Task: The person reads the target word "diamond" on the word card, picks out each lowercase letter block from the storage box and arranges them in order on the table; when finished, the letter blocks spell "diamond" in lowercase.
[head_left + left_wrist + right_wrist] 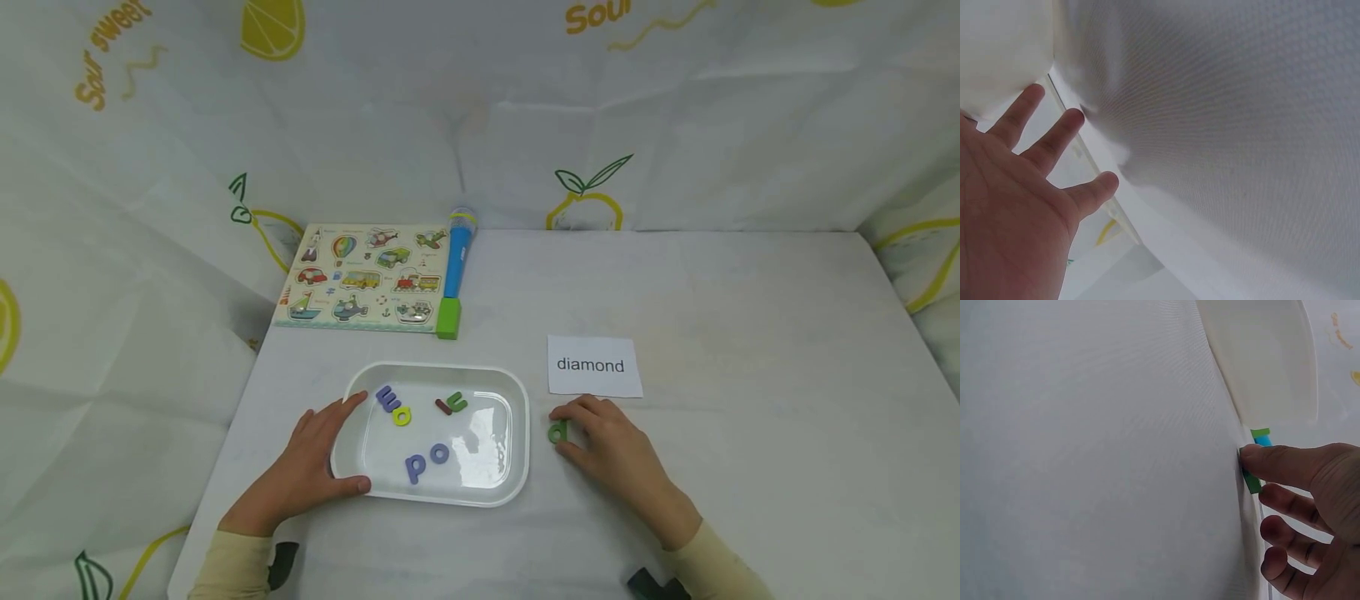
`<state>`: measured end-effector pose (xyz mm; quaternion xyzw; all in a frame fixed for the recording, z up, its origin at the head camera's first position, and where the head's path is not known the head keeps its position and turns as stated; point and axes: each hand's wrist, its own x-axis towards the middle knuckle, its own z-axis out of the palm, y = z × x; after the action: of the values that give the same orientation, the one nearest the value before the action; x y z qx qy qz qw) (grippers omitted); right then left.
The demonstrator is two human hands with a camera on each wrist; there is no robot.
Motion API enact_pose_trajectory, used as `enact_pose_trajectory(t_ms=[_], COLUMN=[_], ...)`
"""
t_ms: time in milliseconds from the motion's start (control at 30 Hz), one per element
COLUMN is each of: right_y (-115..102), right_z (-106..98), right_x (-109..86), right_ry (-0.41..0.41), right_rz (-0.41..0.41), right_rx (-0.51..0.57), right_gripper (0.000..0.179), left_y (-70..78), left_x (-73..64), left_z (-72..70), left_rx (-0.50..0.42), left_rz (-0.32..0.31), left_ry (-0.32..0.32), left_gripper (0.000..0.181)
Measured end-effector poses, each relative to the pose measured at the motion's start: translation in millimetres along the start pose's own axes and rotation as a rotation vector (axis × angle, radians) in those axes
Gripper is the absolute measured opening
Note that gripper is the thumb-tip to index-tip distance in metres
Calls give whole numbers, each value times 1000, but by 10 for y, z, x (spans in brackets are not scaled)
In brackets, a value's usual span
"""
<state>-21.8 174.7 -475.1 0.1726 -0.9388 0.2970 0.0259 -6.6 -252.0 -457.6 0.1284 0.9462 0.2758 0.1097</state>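
At the right side of the white tray (517, 487), my right hand (618, 467) pinches a green letter d (556, 432) between thumb and fingers, at the table surface. In the right wrist view the edge of the green letter (1252, 481) shows under the thumb. My left hand (303, 467) touches the tray's left end, fingers and thumb spread along the rim; the left wrist view shows straight fingers (1054, 142). Inside the tray lie a purple m-shaped letter (387, 398), a yellow letter (402, 416), a dark red bar (443, 407), a green n-shaped letter (457, 402), a purple p-shaped letter (415, 468) and a purple ring-shaped letter (439, 453).
A white card (595, 379) printed "diamond" lies just beyond my right hand. Behind the tray are a vehicle picture board (330, 292) and a blue toy microphone (457, 262) with a green end. A patterned curtain (450, 125) hangs behind the white table (750, 375).
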Motion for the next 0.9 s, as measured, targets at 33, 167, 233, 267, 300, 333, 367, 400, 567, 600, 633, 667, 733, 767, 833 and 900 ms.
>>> enact_pose_trajectory(t_ms=[33,167,233,267,300,333,367,400,567,600,633,667,733,767,833,900], right_y=[-1,-11,-32,-49,-69,-98,-130,-167,-425,-484,-543,-599,-702,-750,-835,-909], right_z=[-9,-62,-101,-122,-143,-165,-184,-202,-249,-246,-239,-228,-190,-164,-99,-21], right_x=[3,23,45,61,82,107,136,169,347,383,418,453,518,547,606,659], right_ry=[-3,8,25,35,45,51,56,58,22,7,-10,-27,-69,-92,-139,-187], right_rz=[1,0,-16,-31,-50,-72,-100,-131,-234,-242,-246,-255,-261,-259,-261,-257], right_rx=[-1,9,42,71,107,151,201,249,439,460,478,497,530,538,544,540], right_gripper=[39,41,42,43,44,45,46,47,49,48,48,48,50,50,51,51], left_y=[-1,-10,-14,-15,-16,-16,-17,-17,-12,-11,-12,-13,-16,-18,-21,-24], left_x=[1,5,6,5,5,4,3,1,-3,-3,-2,-2,-1,0,2,2], left_z=[2,14,16,15,14,12,10,9,4,4,5,6,8,8,8,8], left_rx=[-2,-5,-8,-11,-14,-17,-20,-22,-29,-30,-31,-32,-33,-34,-37,-38], left_rz=[-2,-7,-9,-9,-8,-5,-3,-1,2,-1,-2,-4,-6,-6,-8,-9], left_ry=[0,-3,-4,-4,-4,-2,-1,0,0,-1,-2,-3,-5,-5,-8,-10], left_gripper=[111,112,111,111,111,111,111,111,113,113,113,113,113,113,113,113])
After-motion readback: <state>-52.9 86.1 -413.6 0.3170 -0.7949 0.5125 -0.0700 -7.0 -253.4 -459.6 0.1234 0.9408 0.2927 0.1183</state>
